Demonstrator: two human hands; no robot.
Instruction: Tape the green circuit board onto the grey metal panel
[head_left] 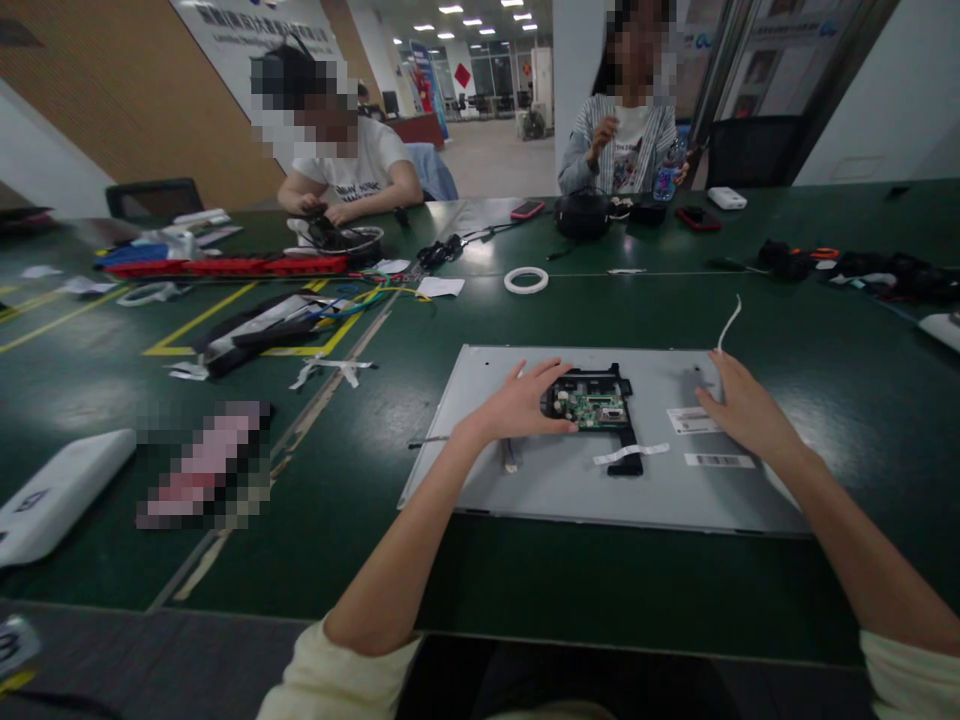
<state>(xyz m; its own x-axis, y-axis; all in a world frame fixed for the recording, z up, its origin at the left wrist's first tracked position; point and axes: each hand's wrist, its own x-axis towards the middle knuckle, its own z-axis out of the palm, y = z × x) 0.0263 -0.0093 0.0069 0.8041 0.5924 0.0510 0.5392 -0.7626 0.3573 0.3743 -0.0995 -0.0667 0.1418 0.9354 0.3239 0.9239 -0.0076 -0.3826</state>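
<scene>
A grey metal display panel [525, 490] lies face down on the green table in front of me. A green circuit board [596, 403] in a black frame sits at its middle. My left hand [521, 402] lies flat on the panel with fingers spread, its fingertips touching the board's left edge. My right hand [739, 405] rests open on the panel's right part, next to a white label [690, 420]. A thin white strip [729, 325] curls up just beyond my right hand. A piece of white tape [630, 453] crosses a black cable below the board.
A white tape roll [526, 280] lies beyond the panel. Cables and tools [285, 325] lie at the left, a white device [60, 490] at the near left. Two people sit across the table, one working on black cables [337, 235], one holding a bottle [666, 175]. Phones [527, 209] lie near them.
</scene>
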